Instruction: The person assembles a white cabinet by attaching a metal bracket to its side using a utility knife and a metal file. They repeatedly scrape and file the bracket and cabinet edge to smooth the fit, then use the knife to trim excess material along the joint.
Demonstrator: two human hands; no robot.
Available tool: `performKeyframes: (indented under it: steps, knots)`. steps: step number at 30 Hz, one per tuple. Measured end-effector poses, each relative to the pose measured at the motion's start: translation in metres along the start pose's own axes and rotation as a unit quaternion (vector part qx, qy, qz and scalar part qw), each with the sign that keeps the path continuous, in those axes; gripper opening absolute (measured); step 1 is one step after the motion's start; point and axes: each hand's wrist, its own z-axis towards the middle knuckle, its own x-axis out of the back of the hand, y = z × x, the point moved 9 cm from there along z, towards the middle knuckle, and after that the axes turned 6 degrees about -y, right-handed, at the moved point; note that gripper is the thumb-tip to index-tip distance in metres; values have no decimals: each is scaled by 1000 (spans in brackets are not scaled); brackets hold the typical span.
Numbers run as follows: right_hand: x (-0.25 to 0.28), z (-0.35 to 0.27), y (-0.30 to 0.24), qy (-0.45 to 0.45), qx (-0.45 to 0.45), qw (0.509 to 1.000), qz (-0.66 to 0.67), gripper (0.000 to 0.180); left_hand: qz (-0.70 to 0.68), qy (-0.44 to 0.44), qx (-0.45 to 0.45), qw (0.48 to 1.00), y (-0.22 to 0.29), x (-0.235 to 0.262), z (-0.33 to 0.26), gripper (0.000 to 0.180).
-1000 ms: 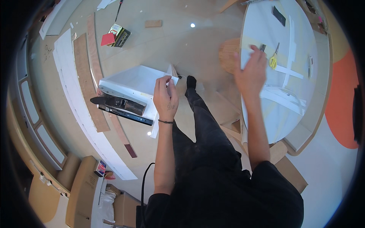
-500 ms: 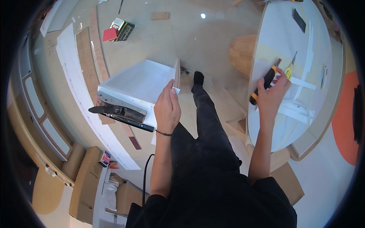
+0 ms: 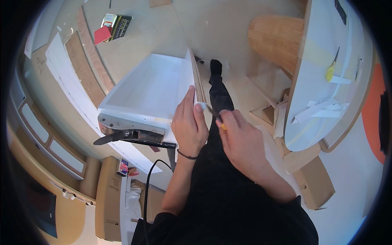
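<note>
An upright white-faced plywood board shows its layered edge at the middle. My left hand is closed on its near end, fingers along the white face and the thumb by a small white strip at the edge. Just to the right, my right hand is closed round a utility knife with a black and orange handle. Most of the handle is hidden by the fingers. The dark blade points toward the board's near corner; whether it touches cannot be made out. Left of the board stands a white box-like stand with a black lever.
At right, a rounded white table bears yellow-handled scissors and white strips. A wooden stool is beside it. Long boards and a tin lie on the floor at left. Below runs a black cable.
My right hand has brought the utility knife from the table across to the board's near end. My left hand keeps hold of the board. The view has shifted slightly.
</note>
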Motion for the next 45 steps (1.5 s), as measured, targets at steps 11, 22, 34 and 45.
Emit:
performKeyframes:
  steps: [11, 22, 34, 45]
  knots:
    - [-25, 20, -6, -62, 42, 985, -157, 28, -7, -24, 9, 1000, -3, -4, 2, 49]
    - [-30, 23, 0, -143, 11, 980, -138, 29, -2, -16, 1, 1000, -4, -5, 3, 49]
    - [-28, 26, -7, -163, 5, 965, -206, 21, 3, -17, 1, 1000, -2, -3, 4, 51]
    - [-30, 28, -9, -180, 22, 954, -238, 24, -7, -8, 5, 1000, -1, -1, 5, 52]
